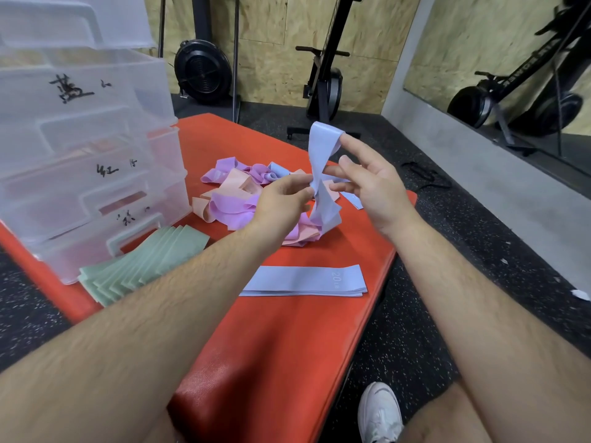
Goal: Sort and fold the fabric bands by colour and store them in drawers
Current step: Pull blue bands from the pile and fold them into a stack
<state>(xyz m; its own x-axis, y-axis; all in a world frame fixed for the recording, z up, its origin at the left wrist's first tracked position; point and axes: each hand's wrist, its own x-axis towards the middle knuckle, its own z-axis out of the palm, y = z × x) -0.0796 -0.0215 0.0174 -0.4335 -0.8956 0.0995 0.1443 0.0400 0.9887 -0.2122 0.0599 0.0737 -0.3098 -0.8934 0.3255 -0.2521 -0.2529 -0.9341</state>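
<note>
One blue band (320,145); left hand (283,199) pinches middle; right hand (375,187) props loop

OSB walls (275,59), speckled blk floor (415,282), gym machine (323,91)

I have bare red padded tabletop (275,346) nearest me, plus 1 open lane between the fanned stack of mint-green fabric bands (140,263) and the flat stack of blue bands (303,281). The translucent plastic drawer tower (89,155) walls off the left; the tangled purple-and-peach band heap (236,203) blocks the middle.

A gym: exercise machines (323,84) against chipboard walls (271,43), speckled rubber floor (447,251), red padded bench (287,346).
</note>
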